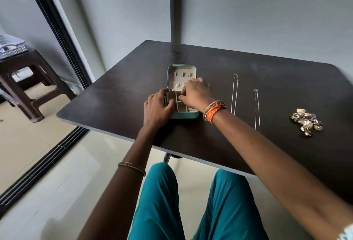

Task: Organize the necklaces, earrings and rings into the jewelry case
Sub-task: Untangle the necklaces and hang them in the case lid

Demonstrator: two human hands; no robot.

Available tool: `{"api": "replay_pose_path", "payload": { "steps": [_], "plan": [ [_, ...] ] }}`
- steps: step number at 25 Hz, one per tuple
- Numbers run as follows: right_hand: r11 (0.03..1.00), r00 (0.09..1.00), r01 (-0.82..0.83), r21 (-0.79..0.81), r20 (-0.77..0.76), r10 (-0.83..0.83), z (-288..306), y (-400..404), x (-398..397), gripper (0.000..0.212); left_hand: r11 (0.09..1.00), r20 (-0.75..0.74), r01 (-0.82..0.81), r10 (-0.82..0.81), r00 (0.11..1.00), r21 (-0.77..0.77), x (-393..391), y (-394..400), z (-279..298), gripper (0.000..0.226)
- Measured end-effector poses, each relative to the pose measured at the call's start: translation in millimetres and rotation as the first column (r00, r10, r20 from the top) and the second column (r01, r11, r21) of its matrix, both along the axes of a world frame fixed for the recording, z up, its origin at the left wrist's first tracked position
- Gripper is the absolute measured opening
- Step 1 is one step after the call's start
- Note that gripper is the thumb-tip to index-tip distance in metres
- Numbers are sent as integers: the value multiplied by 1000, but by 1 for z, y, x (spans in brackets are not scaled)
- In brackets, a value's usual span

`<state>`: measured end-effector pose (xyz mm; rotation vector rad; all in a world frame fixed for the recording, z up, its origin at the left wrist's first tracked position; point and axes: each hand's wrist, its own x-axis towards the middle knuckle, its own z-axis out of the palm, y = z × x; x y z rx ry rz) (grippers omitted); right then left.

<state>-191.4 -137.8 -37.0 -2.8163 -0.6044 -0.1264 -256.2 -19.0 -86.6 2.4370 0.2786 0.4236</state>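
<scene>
Two hands are at the open case (183, 114), which lies on the dark desk (118, 90) near its left front edge. Our left hand (157, 106) grasps the left wall of the case, thumb inside a compartment. Our right hand (194, 92) is over the case with curled fingers; we cannot tell if it holds something. To the right lie two chains (234, 94) (257, 109), well apart from the case. A heap of small jewelry (305, 121) lies further right.
</scene>
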Motion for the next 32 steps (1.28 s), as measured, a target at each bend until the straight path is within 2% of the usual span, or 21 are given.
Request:
{"api": "replay_pose_path", "payload": {
  "steps": [6, 9, 12, 14, 15, 16, 17, 18, 19, 20, 22, 24, 26, 27, 28, 30, 32],
  "plan": [
    [983, 996, 80, -168, 41, -74, 17, 28, -2, 35, 999, 34, -5, 6, 999, -34, -2, 1, 3, 56],
    [979, 994, 73, -191, 89, -57, 12, 38, -7, 33, 998, 72, -7, 12, 997, -64, -2, 1, 3, 42],
    [981, 996, 43, -191, 87, -27, 10, 34, -8, 33, 998, 63, 1, 2, 998, -57, -2, 1, 2, 42],
    [989, 999, 33, -146, 44, -27, 9, 25, -8, 30, 998, 62, 2, 1, 998, -55, -3, -1, 2, 41],
    [997, 998, 48, -62, 29, -46, 5, 21, -9, 26, 998, 68, -8, 12, 998, -66, -4, -1, 2, 42],
    [992, 996, 85, 95, 16, -87, 2, 17, -12, 22, 996, 75, -21, 28, 997, -86, -6, -1, 3, 42],
    [943, 991, 135, 305, -16, -136, -3, 12, -18, 19, 994, 84, -32, 41, 996, -101, -8, -1, 3, 41],
    [835, 985, 169, 524, -58, -163, -8, 8, -27, 18, 993, 92, -39, 49, 995, -107, -12, -2, 3, 41],
    [691, 982, 187, 698, -108, -157, -12, 4, -37, 16, 993, 101, -40, 51, 994, -107, -15, -4, 3, 41],
    [554, 978, 210, 806, -165, -131, -14, 1, -48, 13, 994, 102, -41, 52, 993, -106, -19, -5, 3, 41],
    [369, 961, 274, 888, -267, -70, -15, -6, -65, 11, 988, 93, -52, 66, 993, -144, -27, -7, 0, 41],
    [261, 935, 341, 903, -356, 9, -12, -12, -77, 13, 970, 111, -97, 124, 986, -225, -40, -11, -1, 41],
    [195, 898, 394, 898, -422, 127, -4, -17, -88, 15, 943, 224, -137, 210, 952, -304, -53, -18, 4, 36],
    [176, 880, 412, 894, -440, 180, 1, -21, -94, 14, 930, 290, -101, 212, 934, -353, -59, -23, 10, 30],
    [174, 870, 411, 895, -442, 219, 7, -24, -99, 13, 908, 334, -7, 161, 929, -419, -63, -27, 19, 27],
    [219, 878, 365, 905, -413, 244, 16, -30, -107, 11, 802, 363, 255, -51, 930, -540, -68, -34, 37, 26],
    [281, 909, 300, 912, -363, 205, 24, -34, -111, 12, 744, 381, 371, -168, 909, -556, -70, -36, 47, 19]
  ]
}}
